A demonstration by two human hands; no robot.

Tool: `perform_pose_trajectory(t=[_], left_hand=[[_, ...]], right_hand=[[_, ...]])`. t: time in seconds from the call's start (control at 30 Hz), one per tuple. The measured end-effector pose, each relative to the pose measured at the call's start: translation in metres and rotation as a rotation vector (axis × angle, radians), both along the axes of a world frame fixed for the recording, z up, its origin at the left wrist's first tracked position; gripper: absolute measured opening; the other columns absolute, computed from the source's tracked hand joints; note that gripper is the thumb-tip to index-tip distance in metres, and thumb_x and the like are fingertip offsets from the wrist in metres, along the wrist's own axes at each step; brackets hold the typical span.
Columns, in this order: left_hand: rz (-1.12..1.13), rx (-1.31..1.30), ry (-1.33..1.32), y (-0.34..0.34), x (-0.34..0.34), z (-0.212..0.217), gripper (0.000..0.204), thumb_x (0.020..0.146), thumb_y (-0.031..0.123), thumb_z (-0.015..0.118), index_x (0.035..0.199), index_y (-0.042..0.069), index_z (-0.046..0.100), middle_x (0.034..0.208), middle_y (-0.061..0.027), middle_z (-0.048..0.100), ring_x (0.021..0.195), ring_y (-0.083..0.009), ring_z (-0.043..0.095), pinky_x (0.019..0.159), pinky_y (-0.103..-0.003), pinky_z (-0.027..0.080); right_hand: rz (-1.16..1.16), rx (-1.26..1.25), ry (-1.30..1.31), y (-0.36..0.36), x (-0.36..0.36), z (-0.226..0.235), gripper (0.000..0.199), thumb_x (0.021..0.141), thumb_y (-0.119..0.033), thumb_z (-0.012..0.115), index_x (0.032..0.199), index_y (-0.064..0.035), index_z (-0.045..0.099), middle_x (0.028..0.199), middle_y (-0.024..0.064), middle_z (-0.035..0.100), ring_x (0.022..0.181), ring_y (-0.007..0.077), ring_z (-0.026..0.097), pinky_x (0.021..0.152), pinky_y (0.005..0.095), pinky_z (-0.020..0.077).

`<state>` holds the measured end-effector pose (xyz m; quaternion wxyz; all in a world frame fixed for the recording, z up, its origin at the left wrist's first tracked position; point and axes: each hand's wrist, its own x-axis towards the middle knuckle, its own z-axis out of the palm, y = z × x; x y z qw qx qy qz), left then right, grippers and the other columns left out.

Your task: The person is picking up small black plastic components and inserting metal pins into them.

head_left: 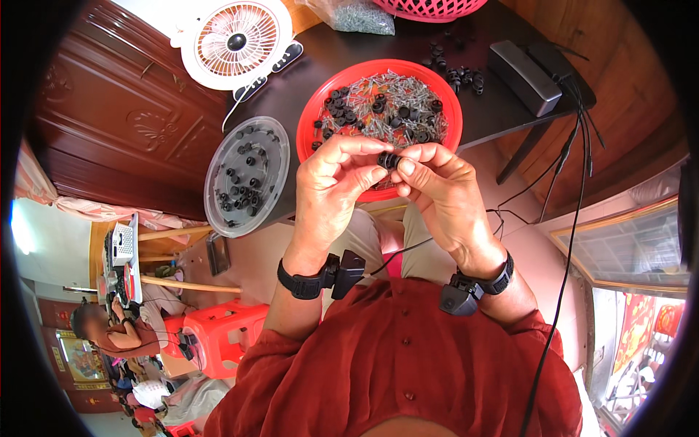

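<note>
Found pinched narrowly between fingers [357, 146] of left hand [325, 176] and right hand [449, 188]: black part [389, 160], over near side of red tray [306, 109]. Best held level, thumbs opposed, pressure even, to limit tilt or slip. Advisable to stay over tray, so as to catch drops among pins [408, 84]. Noted left, on surface [484, 116]: clear tub [275, 173] bearing loose black pieces. Noted far left: fan [237, 42].

Dark table [477, 120] carries a red basin [306, 124] at its near edge, with a tray [272, 166] left of the basin, a fan [237, 42] beyond and left, a bag [360, 18] and pink basket [429, 11] beyond, black parts [477, 81] beyond and right, and a box [524, 76] farther right.
</note>
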<state>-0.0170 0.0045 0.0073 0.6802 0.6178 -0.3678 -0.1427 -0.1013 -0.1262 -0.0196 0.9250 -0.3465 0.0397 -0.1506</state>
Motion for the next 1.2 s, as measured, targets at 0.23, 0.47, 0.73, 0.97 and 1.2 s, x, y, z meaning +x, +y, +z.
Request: perform_pose_trajectory(t=[0.23,0.47,0.73,0.97,1.2], left_hand=[[0.035,-0.019,-0.042,-0.0018,0.0001,0.0029,0.038,0.079,-0.008,0.059,0.113,0.001,0.047,0.099,-0.0118,0.061,0.092,-0.0145,0.059,0.076,-0.024,0.050],[0.074,0.015,-0.156,-0.0020,-0.0003,0.0013,0.035,0.079,-0.008,0.059,0.111,0.001,0.049,0.099,-0.0120,0.062,0.092,-0.0149,0.060,0.076,-0.024,0.050],[0.056,-0.026,-0.087,-0.0023,-0.0008,0.0010,0.034,0.075,-0.010,0.062,0.107,-0.001,0.052,0.095,-0.0115,0.062,0.090,-0.0153,0.061,0.074,-0.026,0.053],[0.090,-0.035,-0.122,-0.0029,-0.0002,0.0010,0.034,0.072,-0.011,0.065,0.103,-0.002,0.054,0.092,-0.0113,0.062,0.086,-0.0150,0.062,0.072,-0.025,0.053],[0.100,0.039,-0.250,-0.0019,-0.0013,0.0045,0.031,0.070,-0.008,0.068,0.098,-0.002,0.057,0.085,-0.0093,0.065,0.079,-0.0139,0.063,0.070,-0.025,0.052]], right_hand=[[0.149,0.169,0.005,-0.0047,0.0011,-0.0005,0.005,0.085,-0.004,0.059,0.090,-0.0026,0.057,0.083,0.0059,0.061,0.077,0.0124,0.059,0.067,0.0226,0.0485],[0.184,0.199,-0.031,-0.0032,0.0025,-0.0022,0.004,0.086,-0.005,0.059,0.089,-0.0045,0.057,0.083,0.0046,0.061,0.078,0.0125,0.060,0.068,0.0234,0.0487],[0.186,0.228,-0.052,-0.0007,0.0032,-0.0053,0.005,0.085,-0.004,0.060,0.088,-0.0049,0.057,0.082,0.0035,0.060,0.077,0.0113,0.057,0.069,0.0236,0.0476],[0.187,0.169,-0.049,-0.0010,0.0015,-0.0038,0.004,0.085,-0.003,0.059,0.088,-0.0034,0.058,0.081,0.0037,0.060,0.075,0.0113,0.057,0.065,0.0238,0.0463],[0.159,0.158,-0.076,0.0005,0.0003,-0.0050,0.007,0.083,-0.002,0.060,0.089,-0.0030,0.056,0.080,0.0040,0.060,0.071,0.0114,0.057,0.062,0.0235,0.0455]])
